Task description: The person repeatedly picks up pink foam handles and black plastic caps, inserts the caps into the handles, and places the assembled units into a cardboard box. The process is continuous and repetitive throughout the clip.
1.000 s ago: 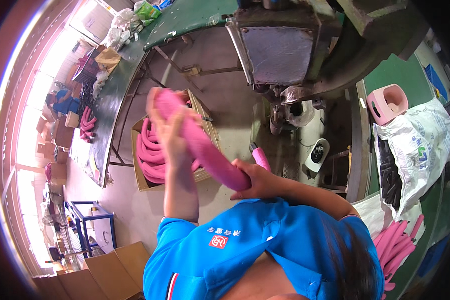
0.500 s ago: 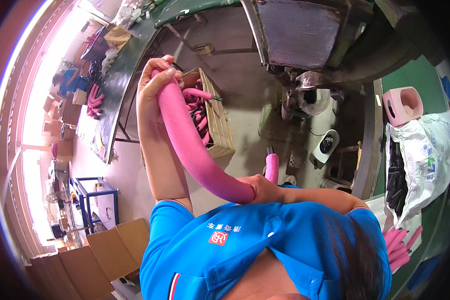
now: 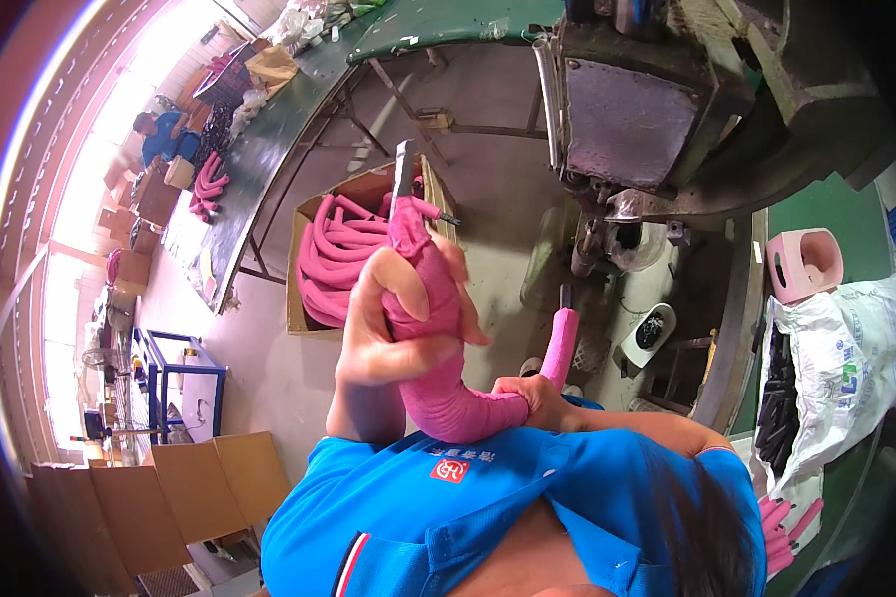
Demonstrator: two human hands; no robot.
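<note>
Below the grey machine housing [image 3: 632, 124] and the long green workbench [image 3: 269, 149], an open cardboard box [image 3: 314, 298] sits on the concrete floor, packed with coiled pink hoses [image 3: 338, 264]. Folded brown cartons [image 3: 179, 493] stand at the lower left, and a white plastic sack [image 3: 836, 368] slumps at the right with a pink moulded part [image 3: 806, 264] above it.

Smaller and nearer, a pink sleeved hose [image 3: 438, 388] curves up in front of the person's blue shirt [image 3: 488, 517]. It looks soft and bendy, with a fuzzy knit skin that should grip well rather than slip; it seems light, and likely to sag if held at one end only, so a hold near each end suits it. A thin metal rod [image 3: 402, 174] pokes out of its upper end.

The left hand [image 3: 393, 328] is wrapped round the upper stretch, fingers curled shut over the sleeve. The right hand [image 3: 528, 398] is closed on the lower bend, where a short pink end [image 3: 560, 343] rises past it.
</note>
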